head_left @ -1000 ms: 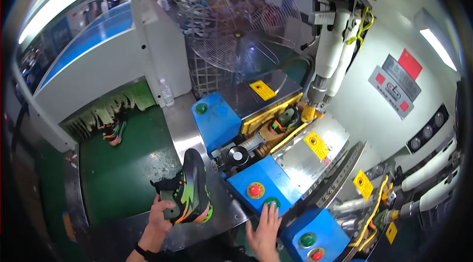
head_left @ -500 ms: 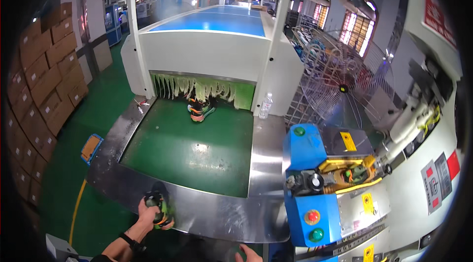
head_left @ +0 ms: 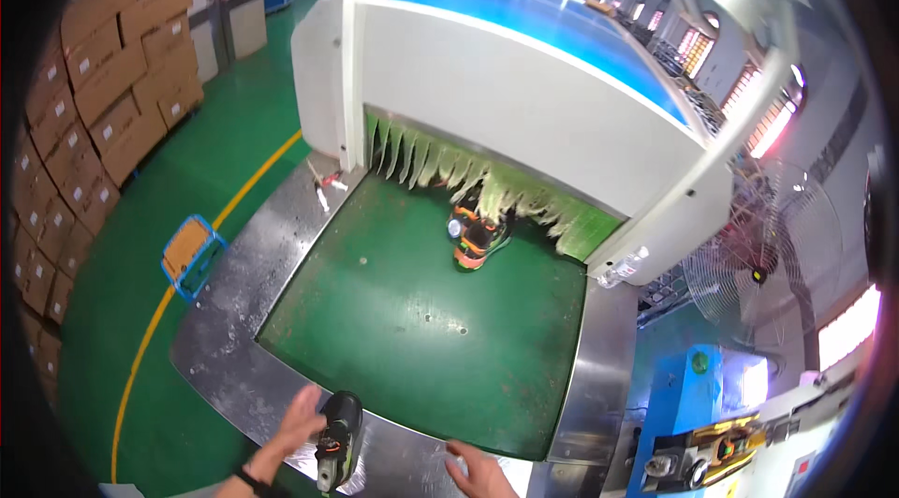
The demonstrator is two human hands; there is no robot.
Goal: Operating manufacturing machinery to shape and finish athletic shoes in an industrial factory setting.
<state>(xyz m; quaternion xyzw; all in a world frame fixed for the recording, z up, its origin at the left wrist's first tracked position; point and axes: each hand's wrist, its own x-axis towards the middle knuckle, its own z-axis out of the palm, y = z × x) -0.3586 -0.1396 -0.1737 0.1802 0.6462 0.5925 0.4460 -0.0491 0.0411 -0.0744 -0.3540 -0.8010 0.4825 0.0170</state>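
A dark shoe (head_left: 341, 434) with green and orange parts stands on the metal border (head_left: 225, 348) close in front of me. A pale piece shows at its near end. My left hand (head_left: 301, 419) is just left of the shoe, fingers stretched out and not wrapped round it; whether a fingertip touches it I cannot tell. To the right of the shoe, my right hand (head_left: 479, 474) reaches in over the border from the lower edge, holding nothing, thumb and fingers apart. Farther off, black and orange shoes (head_left: 479, 238) sit on the green belt (head_left: 421, 301), partly under a fringed curtain (head_left: 506, 189).
The white machine housing (head_left: 468, 77) rises behind the curtain. A clear bottle (head_left: 626, 268) and small red-and-white items (head_left: 326, 183) lie on the border. Stacked cartons (head_left: 112, 77) and a blue-framed stool (head_left: 192, 256) stand left; a fan (head_left: 760, 264) and blue machine (head_left: 684, 414) right.
My left hand has let go of the shoe, which now stands on the border. More of my right hand has come into view. The view has turned and tilted.
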